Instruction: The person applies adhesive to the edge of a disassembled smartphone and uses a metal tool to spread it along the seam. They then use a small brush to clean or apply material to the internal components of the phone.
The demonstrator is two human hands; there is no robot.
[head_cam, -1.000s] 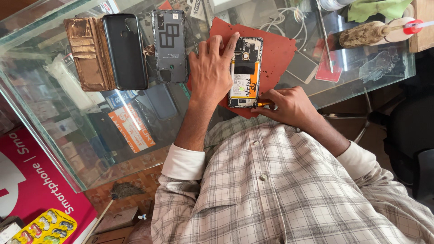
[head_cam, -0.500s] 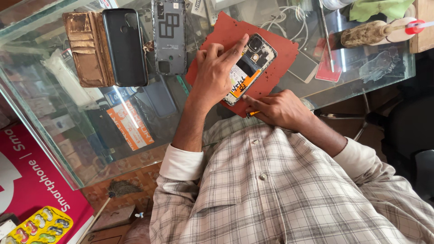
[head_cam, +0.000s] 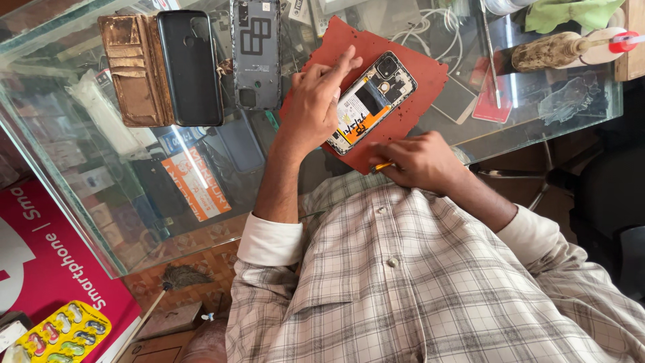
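Head view: the left hand (head_cam: 312, 101) rested its spread fingers (head_cam: 344, 62) on the edge of an opened phone (head_cam: 371, 101), pinning it down without gripping. Just below, the right hand (head_cam: 420, 160) was curled tight around a small yellow-tipped tool (head_cam: 383, 165). Under the phone lay a red mat (head_cam: 416, 74) on the glass counter (head_cam: 80, 175). Left of the fingers lay a grey back cover (head_cam: 256, 54).
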